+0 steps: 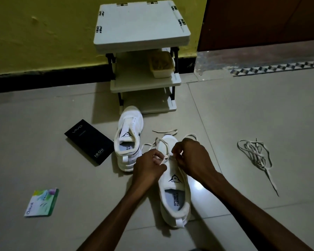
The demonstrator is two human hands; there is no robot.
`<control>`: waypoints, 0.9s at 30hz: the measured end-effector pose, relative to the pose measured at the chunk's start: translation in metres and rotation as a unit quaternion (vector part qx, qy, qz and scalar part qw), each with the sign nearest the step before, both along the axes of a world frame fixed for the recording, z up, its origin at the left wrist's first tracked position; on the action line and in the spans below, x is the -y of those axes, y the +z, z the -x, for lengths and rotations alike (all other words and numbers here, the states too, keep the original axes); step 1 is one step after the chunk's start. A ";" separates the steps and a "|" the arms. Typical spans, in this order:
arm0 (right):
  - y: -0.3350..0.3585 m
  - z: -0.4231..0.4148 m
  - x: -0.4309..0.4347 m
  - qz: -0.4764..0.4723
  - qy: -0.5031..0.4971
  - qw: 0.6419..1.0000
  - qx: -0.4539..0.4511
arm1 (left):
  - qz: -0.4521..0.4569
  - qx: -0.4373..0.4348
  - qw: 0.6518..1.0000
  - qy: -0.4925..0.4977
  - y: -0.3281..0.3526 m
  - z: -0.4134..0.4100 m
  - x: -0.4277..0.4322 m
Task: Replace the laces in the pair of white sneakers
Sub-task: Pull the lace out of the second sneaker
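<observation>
On the floor [43, 134] at far left lies a small green-and-white packet [41, 202], and beyond it a black phone box [89, 141], both apart from the work. Just right of the box stands the far sneaker [129, 140], toe toward the white shelf rack [143, 51]; its eyelets look bare, so by my judgement it awaits a lace.

The near sneaker [175, 192] sits in front of the person, heel toward the camera, and carries the step in hand: threading. The left hand [149, 166] is pinched on a lace end [162, 159] over the tongue, and the right hand [190, 157] is closed on the lace [161, 142] at the opposite eyelet row. The lace crosses the lower eyelets near the toe, and its slack trails on the floor past the toe. Which eyelet the tip is aimed at is too small to tell.

Well to the right lies a loose bundle of laces [256, 154], untouched. Whether it is the removed pair or a spare I cannot tell.

The next move likely calls for feeding the pinched tip through the next eyelet up, pulling the slack even on both sides, and keeping the flat lace untwisted.
</observation>
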State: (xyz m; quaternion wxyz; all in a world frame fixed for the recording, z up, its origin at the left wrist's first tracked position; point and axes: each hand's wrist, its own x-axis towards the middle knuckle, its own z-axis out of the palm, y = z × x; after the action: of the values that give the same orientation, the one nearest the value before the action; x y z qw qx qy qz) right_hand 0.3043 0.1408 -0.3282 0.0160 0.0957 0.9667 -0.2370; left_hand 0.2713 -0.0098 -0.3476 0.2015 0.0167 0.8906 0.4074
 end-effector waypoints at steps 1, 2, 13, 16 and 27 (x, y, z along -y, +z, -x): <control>0.002 0.006 0.000 -0.016 0.032 0.999 0.012 | -0.004 0.004 1.000 0.005 0.000 -0.001 0.000; 0.003 0.012 0.001 -0.030 0.066 0.997 0.024 | -0.007 0.005 1.000 0.008 -0.001 -0.002 -0.001; 0.010 0.031 0.021 -0.052 0.111 0.990 0.072 | -0.023 0.002 0.998 0.064 0.000 -0.009 -0.001; 0.009 0.024 0.018 -0.098 0.069 0.988 0.093 | -0.036 0.005 0.997 0.075 -0.001 -0.008 0.000; 0.016 0.024 0.027 -0.133 0.108 0.982 0.075 | -0.026 -0.018 0.998 0.055 -0.007 -0.009 0.000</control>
State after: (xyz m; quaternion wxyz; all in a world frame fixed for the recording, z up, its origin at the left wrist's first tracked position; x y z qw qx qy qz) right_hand 0.2804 0.1139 -0.3125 0.1011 0.0098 0.9903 -0.0950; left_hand 0.2805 -0.0098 -0.3546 0.1622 -0.0200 0.8826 0.4408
